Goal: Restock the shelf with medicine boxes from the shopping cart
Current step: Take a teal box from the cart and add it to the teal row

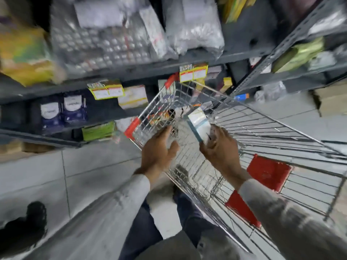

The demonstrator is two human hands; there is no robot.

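Observation:
My right hand is shut on a white medicine box with a teal edge, held above the wire shopping cart. My left hand hovers over the cart's left rim with its fingers apart and nothing in it. More small boxes lie blurred in the cart's far end. The grey metal shelf stands just beyond the cart, stocked with dark blue boxes, a white and yellow box and a green pack.
Yellow price tags hang on the shelf edges. Clear bags of blister packs fill the upper shelf. A second shelf unit stands to the right, with a cardboard box on the tiled floor. A dark shoe is at lower left.

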